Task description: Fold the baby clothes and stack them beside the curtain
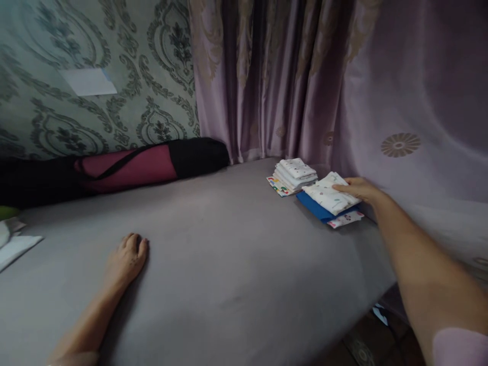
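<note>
At the right, my right hand (360, 189) grips the right side of a small stack of folded cloths (328, 194), thumb on top and the other fingers hidden behind and below. The stack has a white patterned cloth on top, a blue one (314, 206) under it and a white one with pink print (346, 219) at the bottom. Just left of it and further back lies a second stack of folded white and printed cloths (295, 173). My left hand (131, 254) rests on the grey sheet at the left, holding no visible object, its fingers loosely curled.
The grey-covered bed (213, 264) ends at the lower right, above a dark floor. A long black and maroon bag (133, 169) lies along the patterned wall. Purple curtains (263, 76) hang behind the stacks. White items (17, 249) lie at the left edge.
</note>
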Motion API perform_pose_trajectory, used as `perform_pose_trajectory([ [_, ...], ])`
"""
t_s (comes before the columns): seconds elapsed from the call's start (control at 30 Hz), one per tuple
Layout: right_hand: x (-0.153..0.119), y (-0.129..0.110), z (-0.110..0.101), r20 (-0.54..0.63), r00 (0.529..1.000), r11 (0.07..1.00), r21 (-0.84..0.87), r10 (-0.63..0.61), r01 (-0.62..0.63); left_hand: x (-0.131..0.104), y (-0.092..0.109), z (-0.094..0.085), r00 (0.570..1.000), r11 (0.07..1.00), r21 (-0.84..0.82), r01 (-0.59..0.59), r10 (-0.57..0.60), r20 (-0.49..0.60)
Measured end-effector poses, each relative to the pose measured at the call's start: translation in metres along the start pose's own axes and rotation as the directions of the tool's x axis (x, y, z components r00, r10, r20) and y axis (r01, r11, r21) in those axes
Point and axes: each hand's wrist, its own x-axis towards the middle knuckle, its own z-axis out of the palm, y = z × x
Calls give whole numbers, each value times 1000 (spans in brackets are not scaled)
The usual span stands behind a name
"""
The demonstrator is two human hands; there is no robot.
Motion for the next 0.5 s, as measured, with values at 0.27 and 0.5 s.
perform_pose_trajectory([
  [0.27,-6,6,7,2,951,825,-497,-310,269,-2,5,-5,1000,1000,-7,4,-5,-18],
  [0.5,-27,4,47,138,960,916,-294,-242,273,-1,2,-1,1000,1000,-13,29,-29,-13],
])
